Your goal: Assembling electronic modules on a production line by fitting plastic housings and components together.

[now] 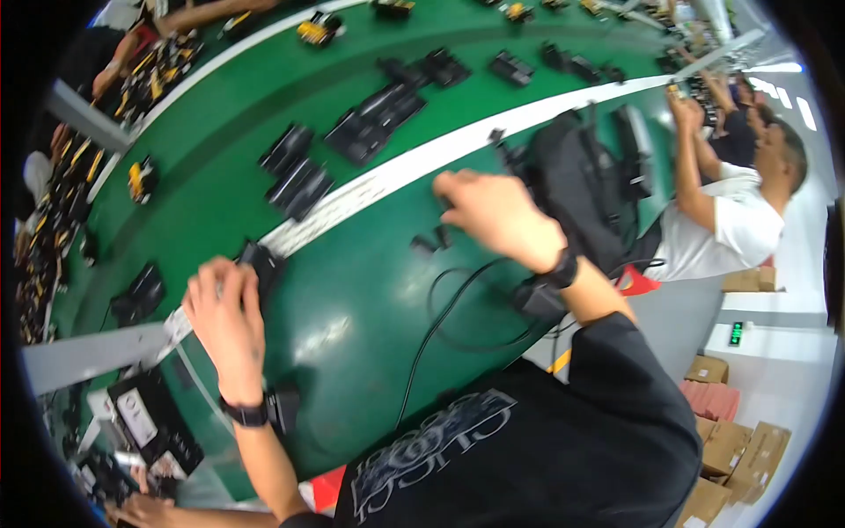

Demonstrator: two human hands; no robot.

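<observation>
My left hand (224,310) is over the workbench's left side, fingers bent and blurred. Beside its fingertips is a black plastic part (262,264); whether the hand grips it is unclear. Above the middle of the green bench, my right hand (495,211) has its fingers curled together, thumb toward the forefinger. Anything in that grasp is hidden. Just below its fingertips lie small black pieces (429,240). A thin black cable (431,334) loops across the bench toward a black block (539,297) under my right wrist.
Beyond a white rail (414,167), black plastic housings (374,123) and yellow-black units (319,30) sit on a green belt. A black backpack (576,180) rests at right, near a co-worker in white (735,207). A metal post (97,350) and printed box (150,422) stand left.
</observation>
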